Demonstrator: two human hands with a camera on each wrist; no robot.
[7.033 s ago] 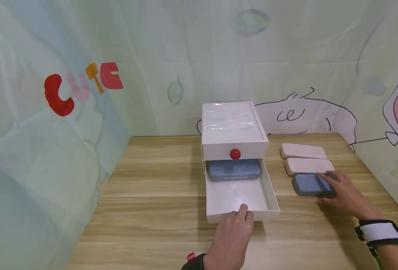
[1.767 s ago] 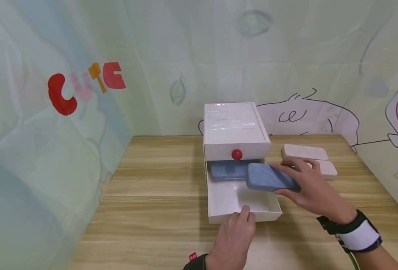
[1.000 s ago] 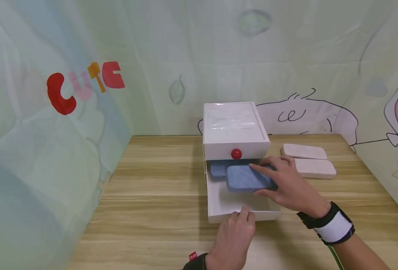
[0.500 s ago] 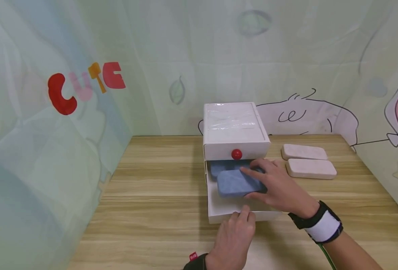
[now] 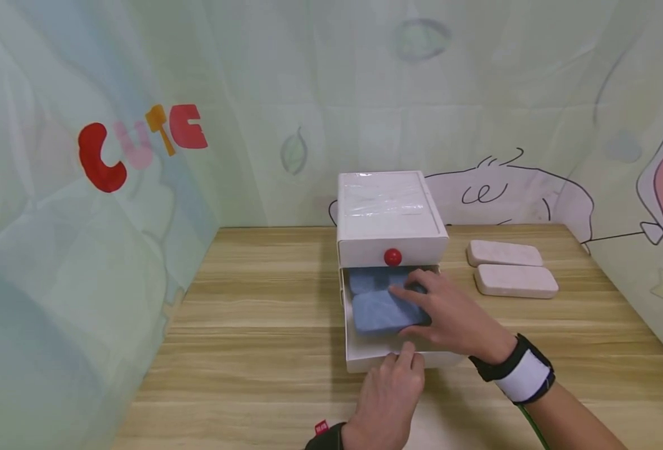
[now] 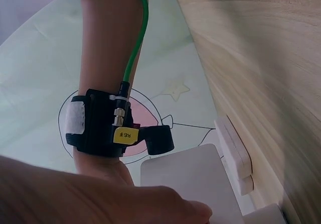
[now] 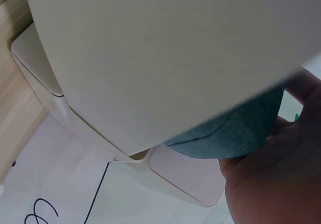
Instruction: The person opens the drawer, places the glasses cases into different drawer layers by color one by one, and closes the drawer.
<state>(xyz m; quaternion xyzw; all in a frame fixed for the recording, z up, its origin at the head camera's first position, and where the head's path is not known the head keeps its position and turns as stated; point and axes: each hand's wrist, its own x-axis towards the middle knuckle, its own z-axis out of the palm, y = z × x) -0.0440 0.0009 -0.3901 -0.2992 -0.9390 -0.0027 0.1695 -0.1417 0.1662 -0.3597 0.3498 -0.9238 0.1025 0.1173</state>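
Observation:
A white two-drawer box (image 5: 387, 206) stands on the table with its lower drawer (image 5: 449, 359) pulled out. My left hand (image 5: 390, 397) holds that drawer at the middle of its front, fingers curled; what lies under them is mostly hidden. Over the drawer, my right hand (image 5: 457, 312) grips a rounded blue block (image 5: 384, 312) by its right end, thumb on the near side and fingers on the far side. Behind it in the drawer lies a second blue block (image 5: 365, 279), partly covered. The right wrist view shows the held block (image 7: 235, 131) partly hidden by a drawer wall.
Two pale pinkish-white blocks (image 5: 515, 281) lie side by side on the wooden table (image 5: 264, 312), right of the box. The upper drawer is closed and has a red knob (image 5: 392, 257). A printed cloth (image 5: 297, 75) hangs behind and at both sides.
My right hand has picked up the blue block from the table at right, carried it left over the drawer and lowered it in front of the other. My left hand has stayed put.

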